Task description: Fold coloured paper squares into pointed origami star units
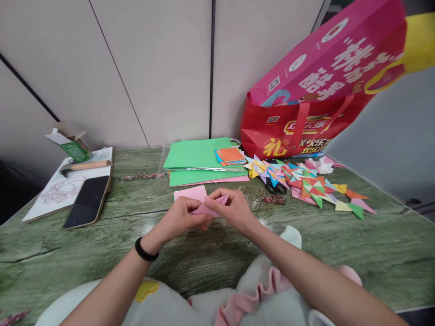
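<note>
A small folded piece of pink paper (208, 208) is held between both hands above the table. My left hand (183, 215), with a black band on the wrist, pinches its left side. My right hand (234, 209) grips the right part between thumb and fingers, and a pointed pink tip shows there. Just behind the hands lies a stack of square pink sheets (190, 193), partly covered by my left hand. Farther back, small orange and blue squares (230, 155) rest on large green sheets (192, 154).
Folded colourful paper pieces (312, 185) spread at the right, with black scissors (276, 189) partly under them. Behind stands a red bag (268, 129). At the left are a phone (87, 201), a hammer (86, 166), a white board (41, 206) and a small green box (75, 151).
</note>
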The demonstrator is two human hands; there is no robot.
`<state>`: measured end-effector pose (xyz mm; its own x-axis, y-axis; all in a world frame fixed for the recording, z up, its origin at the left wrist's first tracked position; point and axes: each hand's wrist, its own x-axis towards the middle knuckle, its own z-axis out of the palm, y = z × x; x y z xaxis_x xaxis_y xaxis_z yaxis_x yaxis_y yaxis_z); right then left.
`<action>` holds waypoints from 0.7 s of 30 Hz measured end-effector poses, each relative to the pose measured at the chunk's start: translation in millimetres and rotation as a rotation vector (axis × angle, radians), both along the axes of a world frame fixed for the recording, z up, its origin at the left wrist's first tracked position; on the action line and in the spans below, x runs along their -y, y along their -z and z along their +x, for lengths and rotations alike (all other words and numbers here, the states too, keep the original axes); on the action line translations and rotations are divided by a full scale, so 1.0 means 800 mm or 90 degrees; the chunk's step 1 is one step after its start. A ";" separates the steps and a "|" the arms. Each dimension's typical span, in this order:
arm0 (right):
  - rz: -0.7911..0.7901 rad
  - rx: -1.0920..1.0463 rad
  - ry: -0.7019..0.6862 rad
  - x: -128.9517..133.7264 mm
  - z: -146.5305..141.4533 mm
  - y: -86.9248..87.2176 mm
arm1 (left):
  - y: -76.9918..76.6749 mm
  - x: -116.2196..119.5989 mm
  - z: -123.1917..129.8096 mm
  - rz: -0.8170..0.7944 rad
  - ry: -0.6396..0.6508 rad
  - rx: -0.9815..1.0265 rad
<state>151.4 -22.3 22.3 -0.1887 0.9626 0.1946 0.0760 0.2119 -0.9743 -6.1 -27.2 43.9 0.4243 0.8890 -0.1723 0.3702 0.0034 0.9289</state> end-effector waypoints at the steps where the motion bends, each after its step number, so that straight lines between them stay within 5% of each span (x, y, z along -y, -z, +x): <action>1: -0.003 -0.007 0.000 -0.001 0.000 0.001 | 0.000 0.000 0.001 -0.003 0.000 -0.002; 14: -0.012 -0.008 -0.014 -0.001 0.000 0.000 | -0.002 0.007 0.005 -0.061 0.051 -0.008; 21: -0.095 -0.079 -0.105 -0.003 -0.003 0.002 | 0.001 -0.004 -0.006 -0.039 -0.058 0.114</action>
<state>149.0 -20.2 20.5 -0.3286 0.9407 0.0845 -0.0701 0.0650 -0.9954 -11.3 -24.0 42.8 0.3707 0.9155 -0.1566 0.1953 0.0880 0.9768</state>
